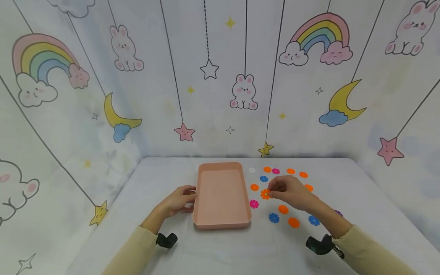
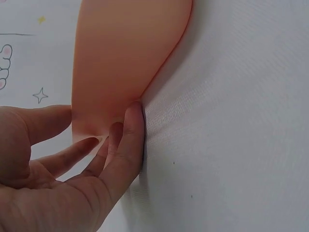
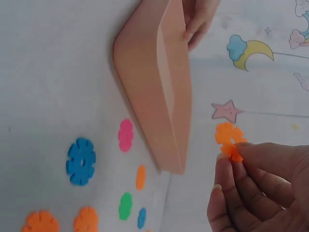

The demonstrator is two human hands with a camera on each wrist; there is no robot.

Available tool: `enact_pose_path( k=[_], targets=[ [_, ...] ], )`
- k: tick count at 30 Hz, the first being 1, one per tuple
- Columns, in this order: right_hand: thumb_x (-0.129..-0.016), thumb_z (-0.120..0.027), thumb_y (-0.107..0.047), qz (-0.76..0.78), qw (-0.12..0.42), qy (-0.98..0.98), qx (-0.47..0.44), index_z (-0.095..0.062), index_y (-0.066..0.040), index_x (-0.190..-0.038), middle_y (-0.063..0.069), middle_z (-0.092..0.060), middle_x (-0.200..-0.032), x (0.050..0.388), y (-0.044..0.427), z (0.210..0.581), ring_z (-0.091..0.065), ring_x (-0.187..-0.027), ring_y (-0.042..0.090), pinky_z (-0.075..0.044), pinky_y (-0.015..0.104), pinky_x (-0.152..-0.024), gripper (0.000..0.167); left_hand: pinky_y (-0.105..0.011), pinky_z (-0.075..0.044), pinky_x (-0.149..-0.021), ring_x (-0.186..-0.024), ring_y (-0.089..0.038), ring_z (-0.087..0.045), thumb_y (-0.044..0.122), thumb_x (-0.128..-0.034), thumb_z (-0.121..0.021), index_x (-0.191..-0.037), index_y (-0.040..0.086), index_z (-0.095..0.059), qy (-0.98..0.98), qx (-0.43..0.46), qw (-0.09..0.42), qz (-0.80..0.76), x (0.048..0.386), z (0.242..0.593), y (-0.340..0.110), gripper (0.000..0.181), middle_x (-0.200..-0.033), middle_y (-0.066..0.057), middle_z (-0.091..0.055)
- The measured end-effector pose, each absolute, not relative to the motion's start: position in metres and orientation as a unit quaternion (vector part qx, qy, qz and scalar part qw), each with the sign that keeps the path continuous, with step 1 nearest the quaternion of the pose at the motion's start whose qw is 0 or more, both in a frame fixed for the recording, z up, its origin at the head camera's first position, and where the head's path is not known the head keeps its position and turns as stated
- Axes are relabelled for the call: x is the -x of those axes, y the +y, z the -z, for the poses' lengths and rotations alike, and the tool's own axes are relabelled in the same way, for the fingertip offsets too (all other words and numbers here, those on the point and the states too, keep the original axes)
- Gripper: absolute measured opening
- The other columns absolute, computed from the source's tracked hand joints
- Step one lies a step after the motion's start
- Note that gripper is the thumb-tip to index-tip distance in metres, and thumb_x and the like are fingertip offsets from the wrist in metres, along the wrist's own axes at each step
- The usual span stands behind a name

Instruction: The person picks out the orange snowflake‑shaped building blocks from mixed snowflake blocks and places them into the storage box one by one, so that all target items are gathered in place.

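Note:
A shallow pink tray [image 1: 223,194] lies on the white table. My left hand [image 1: 179,199] rests at its left side, fingertips against the outer wall [image 2: 116,58] and thumb [image 2: 53,123] by the rim. To the right of the tray, my right hand [image 1: 290,192] pinches an orange flower-shaped piece [image 1: 265,194] between thumb and fingertips. In the right wrist view, orange plastic [image 3: 229,132] sticks out above the fingertips of the right hand [image 3: 256,181]; whether it is one piece or two I cannot tell.
Several flower-shaped pieces lie flat right of the tray, among them a blue one [image 1: 274,218], a pink one [image 1: 254,204], an orange one [image 1: 293,222], a white one [image 1: 252,170] and a green one [image 3: 125,206]. A patterned cloth [image 1: 213,114] hangs behind the table.

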State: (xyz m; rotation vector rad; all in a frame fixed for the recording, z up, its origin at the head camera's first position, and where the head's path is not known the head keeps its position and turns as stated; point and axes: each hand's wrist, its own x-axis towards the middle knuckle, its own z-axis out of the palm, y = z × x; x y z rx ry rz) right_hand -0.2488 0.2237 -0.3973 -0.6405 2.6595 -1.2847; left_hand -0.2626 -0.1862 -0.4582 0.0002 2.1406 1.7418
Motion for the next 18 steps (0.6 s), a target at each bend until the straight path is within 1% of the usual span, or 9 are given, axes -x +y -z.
enact_pose_path(
  k=[6, 11, 18],
  targets=[
    [-0.094, -0.074, -0.014, 0.430, 0.050, 0.871, 0.232, -0.071, -0.008, -0.100, 0.000, -0.071, -0.093, 0.253, 0.193, 0.407, -0.069, -0.087, 0.022, -0.058, 0.024, -0.077, 0.009, -0.046, -0.059, -0.087, -0.112, -0.028, -0.064, 0.012, -0.1052, -0.055, -0.148, -0.004, -0.042, 0.766, 0.002, 0.190, -0.615, 0.262, 0.456, -0.185, 0.047, -0.138, -0.022, -0.054],
    [-0.095, -0.073, -0.012, 0.433, 0.045, 0.865, 0.251, -0.071, -0.011, -0.099, -0.002, -0.070, -0.091, 0.255, 0.169, 0.419, -0.069, -0.085, 0.020, -0.059, 0.025, -0.075, 0.005, -0.045, -0.060, -0.087, -0.115, -0.031, -0.062, 0.011, -0.1059, -0.053, -0.148, -0.006, -0.041, 0.762, -0.002, 0.193, -0.618, 0.263, 0.459, -0.186, 0.047, -0.140, -0.024, -0.052],
    [-0.093, -0.074, -0.009, 0.453, 0.050, 0.849, 0.269, -0.070, -0.006, -0.095, -0.001, -0.069, -0.089, 0.259, 0.144, 0.440, -0.066, -0.080, 0.015, -0.058, 0.024, -0.075, 0.005, -0.044, -0.060, -0.085, -0.112, -0.028, -0.063, 0.010, -0.1061, -0.052, -0.147, -0.005, -0.043, 0.763, -0.003, 0.194, -0.616, 0.265, 0.461, -0.186, 0.045, -0.137, -0.021, -0.054]
  ],
)
